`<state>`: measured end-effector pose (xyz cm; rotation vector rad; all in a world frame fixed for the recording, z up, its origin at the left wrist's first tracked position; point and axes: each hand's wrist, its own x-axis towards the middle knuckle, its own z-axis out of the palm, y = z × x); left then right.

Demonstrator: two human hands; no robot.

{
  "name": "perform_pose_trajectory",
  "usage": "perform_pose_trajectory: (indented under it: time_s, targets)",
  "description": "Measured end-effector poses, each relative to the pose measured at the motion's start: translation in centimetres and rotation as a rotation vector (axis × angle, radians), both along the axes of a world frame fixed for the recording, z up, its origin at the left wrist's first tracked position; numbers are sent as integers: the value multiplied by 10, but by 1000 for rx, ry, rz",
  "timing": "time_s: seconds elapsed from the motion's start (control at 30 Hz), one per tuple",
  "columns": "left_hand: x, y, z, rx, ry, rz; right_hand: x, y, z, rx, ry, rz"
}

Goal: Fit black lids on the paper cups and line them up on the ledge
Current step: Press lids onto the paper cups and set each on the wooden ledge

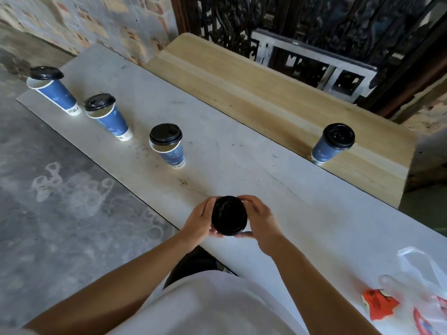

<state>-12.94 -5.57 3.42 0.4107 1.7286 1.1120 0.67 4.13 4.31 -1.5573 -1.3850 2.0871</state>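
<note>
Both hands clasp a cup topped with a black lid (229, 215) over the near edge of the white table (242, 180); the cup body is hidden under the lid. My left hand (199, 222) wraps its left side, my right hand (260, 220) its right side. Three blue paper cups stand in a row on the table with black lids resting loosely askew: far left (56, 93), middle (108, 117), nearest (169, 147). One blue cup with its lid fitted (332, 143) stands at the edge of the wooden ledge (254, 97).
A clear plastic bag (416, 286) with red packets (378, 304) lies at the table's near right. Concrete floor is on the left. A brick wall and dark ornate metalwork (314, 25) rise behind the ledge.
</note>
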Motion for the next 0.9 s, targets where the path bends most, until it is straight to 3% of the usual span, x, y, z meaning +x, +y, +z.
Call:
perform_pose_trajectory:
  time_s: [0.2, 0.5, 0.73, 0.9]
  targets:
    - [1, -3, 8, -38, -46, -13, -3, -6, -2, -105, 25, -65]
    - [17, -9, 0, -34, -165, 167, 15, -11, -1, -225, 165, -146]
    - [15, -4, 4, -188, -101, 90, 21, -14, -5, -153, 76, -121]
    - [18, -6, -2, -167, -84, 89, 25, -10, 0, -140, 54, -88]
